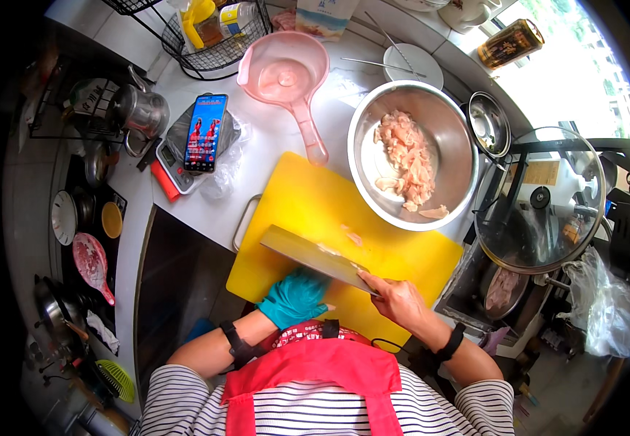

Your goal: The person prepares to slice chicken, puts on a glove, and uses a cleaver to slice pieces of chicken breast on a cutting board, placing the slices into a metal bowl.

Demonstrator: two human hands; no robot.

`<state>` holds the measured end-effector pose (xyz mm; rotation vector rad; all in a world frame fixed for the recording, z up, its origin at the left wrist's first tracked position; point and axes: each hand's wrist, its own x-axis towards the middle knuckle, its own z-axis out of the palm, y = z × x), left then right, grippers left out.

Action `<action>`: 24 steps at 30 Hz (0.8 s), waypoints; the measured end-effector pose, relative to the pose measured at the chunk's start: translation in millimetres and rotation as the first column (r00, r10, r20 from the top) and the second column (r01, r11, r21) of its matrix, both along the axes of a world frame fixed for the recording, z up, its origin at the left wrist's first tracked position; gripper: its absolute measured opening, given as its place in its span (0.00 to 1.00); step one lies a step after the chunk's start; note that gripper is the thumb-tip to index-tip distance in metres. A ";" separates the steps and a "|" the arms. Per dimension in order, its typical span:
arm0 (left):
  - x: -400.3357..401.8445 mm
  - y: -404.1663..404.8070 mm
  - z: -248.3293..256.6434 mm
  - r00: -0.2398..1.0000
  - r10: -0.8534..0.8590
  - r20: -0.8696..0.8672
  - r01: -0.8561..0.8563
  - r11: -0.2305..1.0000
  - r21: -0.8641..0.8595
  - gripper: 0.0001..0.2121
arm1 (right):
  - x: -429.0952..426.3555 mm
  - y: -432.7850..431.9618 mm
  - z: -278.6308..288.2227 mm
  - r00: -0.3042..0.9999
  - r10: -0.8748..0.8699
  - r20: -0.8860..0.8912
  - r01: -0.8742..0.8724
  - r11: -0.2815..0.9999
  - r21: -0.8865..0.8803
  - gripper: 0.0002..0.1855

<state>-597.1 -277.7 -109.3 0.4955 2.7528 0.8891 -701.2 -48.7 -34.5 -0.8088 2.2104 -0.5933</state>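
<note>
My right hand (402,305) grips a broad-bladed kitchen cleaver (315,259) near its handle, the index finger laid along the blade. Bits of pale meat cling to the blade. My left hand (296,297), in a teal glove, rests low on the yellow cutting board (287,191), close behind the blade. Its fingertips are partly hidden by the cleaver, so what lies under them cannot be made out. A small scrap of raw meat (354,238) lies on the board beyond the blade. Sliced raw meat (406,155) is heaped in the steel bowl (456,191) at the board's far right.
A pink ladle (309,125) lies beyond the board. At left, a phone (206,133) rests on a bagged item over a kitchen scale (176,177). To the right are a glass lid (538,234) and a sink (459,297) holding a dish of meat (503,289).
</note>
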 end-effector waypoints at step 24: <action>9.3 -2.6 -6.0 0.999 -0.009 -0.049 0.008 1.000 -0.021 0.35 | -7.9 39.3 67.3 0.997 -0.019 0.080 0.012 0.996 0.083 0.25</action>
